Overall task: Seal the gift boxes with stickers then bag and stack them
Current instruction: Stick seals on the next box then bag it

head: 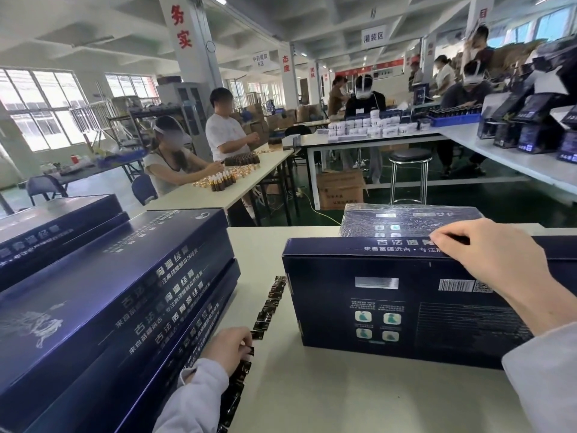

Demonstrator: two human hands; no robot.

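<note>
Gift box [406, 307], dark blue, stands on its long edge on the counter [343, 401], right of centre, printed back with barcode facing the camera. Left hand [228, 348] is low at the near left, white sleeve, with fingers [245, 339] curled and pinching the sticker strip [268, 307]. The strip is a row of dark glossy stickers lying on the counter between the left stack and the standing box, its near end running under the left wrist. Right hand [487, 260] grips the top edge of the gift box, fingers [449, 239] curled over the upper flap and palm against the back face.

Stack of gift boxes [125, 292] is at the left, same blue, lying flat and fanned, touching the left sleeve. More flat boxes lie behind it at the far left. Bagged box [406, 220], in shiny clear wrap, lies flat just behind the standing box.

Past the counter edge there is a cardboard box [340, 189] on the floor and a round stool [409, 160]. At a long table sit two people with brown bottles [223, 179]. Farther right, white jars [368, 125] are on another table with more people seated, and dark packages [530, 120] are piled at the right.
</note>
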